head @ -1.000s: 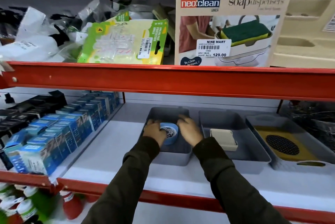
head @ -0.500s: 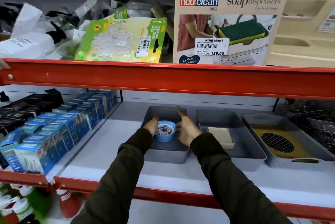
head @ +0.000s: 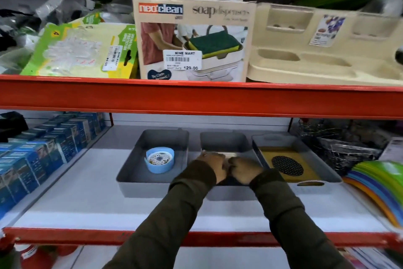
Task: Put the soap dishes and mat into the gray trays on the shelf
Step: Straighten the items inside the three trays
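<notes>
Three gray trays stand side by side on the white shelf. The left tray (head: 152,190) holds a round blue soap dish (head: 160,159) with a patterned insert. In the middle tray (head: 224,142), my left hand (head: 214,166) and my right hand (head: 244,169) are curled close together over the beige soap dish. Only a pale sliver of it (head: 231,155) shows between them. The right tray (head: 314,186) contains the yellow mat (head: 307,173) with a black mesh oval.
A red shelf beam (head: 196,98) runs low overhead. Blue boxes (head: 43,151) line the left side. Wire baskets (head: 340,146) and a stack of coloured sheets (head: 379,183) crowd the right. A soap dispenser box (head: 192,40) stands on the shelf above.
Both hands let go of the blue soap dish in the left tray and moved right into the middle tray, closing over the beige soap dish.
</notes>
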Available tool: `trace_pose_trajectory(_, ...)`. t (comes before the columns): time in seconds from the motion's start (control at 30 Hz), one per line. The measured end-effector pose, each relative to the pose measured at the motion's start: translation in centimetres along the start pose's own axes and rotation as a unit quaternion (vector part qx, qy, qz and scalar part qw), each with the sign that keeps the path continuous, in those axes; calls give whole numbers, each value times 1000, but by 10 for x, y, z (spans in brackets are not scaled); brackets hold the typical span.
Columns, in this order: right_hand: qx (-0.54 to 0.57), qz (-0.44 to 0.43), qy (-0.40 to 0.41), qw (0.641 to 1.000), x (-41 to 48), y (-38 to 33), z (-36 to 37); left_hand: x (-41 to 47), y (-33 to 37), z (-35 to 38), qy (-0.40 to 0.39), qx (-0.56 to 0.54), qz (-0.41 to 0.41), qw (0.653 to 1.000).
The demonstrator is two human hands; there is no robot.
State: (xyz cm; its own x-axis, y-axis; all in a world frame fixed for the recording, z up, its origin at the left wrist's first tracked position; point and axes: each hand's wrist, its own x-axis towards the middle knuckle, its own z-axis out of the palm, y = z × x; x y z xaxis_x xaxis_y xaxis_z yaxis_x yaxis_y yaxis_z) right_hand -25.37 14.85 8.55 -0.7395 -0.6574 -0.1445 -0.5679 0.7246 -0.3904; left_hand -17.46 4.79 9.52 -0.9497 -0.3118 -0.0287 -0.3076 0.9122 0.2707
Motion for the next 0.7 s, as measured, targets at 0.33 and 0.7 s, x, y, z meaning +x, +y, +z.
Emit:
trace_pose_trajectory(0.33, 140, 2, 16, 990, 2, 17, -1, 16, 19, 14, -19, -110, -109, 988)
trace_pose_trajectory(0.7, 474, 88, -17, 876, 18, 36, -11, 64, -10, 41, 19, -506, -239, 829)
